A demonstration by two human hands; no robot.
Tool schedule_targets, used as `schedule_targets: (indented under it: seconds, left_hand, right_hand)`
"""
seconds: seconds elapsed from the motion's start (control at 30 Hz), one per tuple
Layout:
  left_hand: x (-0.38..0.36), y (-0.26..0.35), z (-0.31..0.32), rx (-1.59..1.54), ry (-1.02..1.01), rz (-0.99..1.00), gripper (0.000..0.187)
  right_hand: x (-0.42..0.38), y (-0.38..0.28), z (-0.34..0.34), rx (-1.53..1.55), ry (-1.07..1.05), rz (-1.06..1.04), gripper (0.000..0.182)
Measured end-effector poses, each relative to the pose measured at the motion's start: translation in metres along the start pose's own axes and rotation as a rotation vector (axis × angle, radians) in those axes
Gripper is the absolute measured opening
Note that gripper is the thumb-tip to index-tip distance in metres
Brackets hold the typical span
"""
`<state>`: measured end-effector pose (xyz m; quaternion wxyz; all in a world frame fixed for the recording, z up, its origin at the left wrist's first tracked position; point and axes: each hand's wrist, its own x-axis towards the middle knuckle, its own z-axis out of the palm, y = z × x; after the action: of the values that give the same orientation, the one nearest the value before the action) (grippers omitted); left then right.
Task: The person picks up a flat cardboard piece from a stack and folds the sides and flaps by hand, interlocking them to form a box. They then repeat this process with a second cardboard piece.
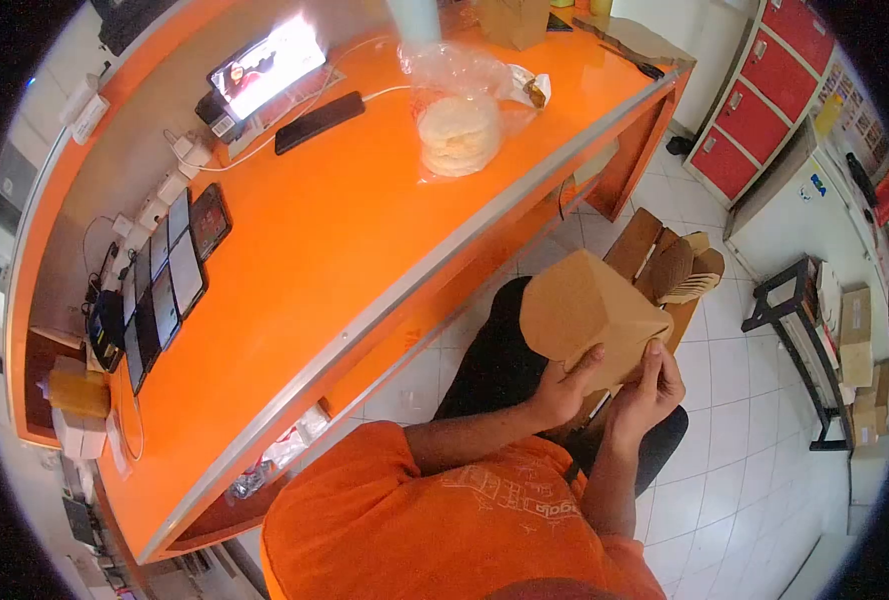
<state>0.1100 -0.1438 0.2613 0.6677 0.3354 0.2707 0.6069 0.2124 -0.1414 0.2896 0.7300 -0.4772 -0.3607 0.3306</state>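
A brown cardboard takeaway box (590, 305), partly folded into shape, is held above my lap. My left hand (567, 388) grips its near side, with the thumb laid against the board. On the box's right near corner, my right hand (649, 392) pinches a flap between thumb and fingers. Just beyond the box lies a stack of more brown cardboard boxes (687, 268), some nested together, resting on something low that I cannot make out.
Left of me runs an orange counter (295, 255) with a metal edge. On it are several phones (180, 275), a lit screen (270, 70), a black phone (320, 122) and flatbreads in a plastic bag (458, 137). Red lockers (755, 100) and a black rack (800, 330) stand to the right.
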Motion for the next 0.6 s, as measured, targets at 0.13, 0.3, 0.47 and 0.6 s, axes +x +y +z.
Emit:
schedule_targets:
  seconds: [0.13,0.3,0.47,0.6]
  left_hand:
    - [0.001,-0.008,-0.001,0.179,0.032,0.086,0.030]
    - [0.004,-0.007,-0.001,0.208,-0.015,0.091,0.029]
    - [0.016,0.009,-0.020,0.185,-0.101,-0.039,0.031]
    - [0.013,0.008,-0.037,0.347,-0.277,-0.094,0.037]
  right_hand:
    - [0.003,-0.012,0.012,-0.148,0.106,-0.108,0.017]
    - [0.014,-0.013,0.014,-0.172,0.059,-0.163,0.021]
    - [0.024,-0.006,-0.006,-0.333,-0.158,-0.067,0.028]
    - [0.024,0.008,-0.043,-0.474,-0.340,-0.173,0.041]
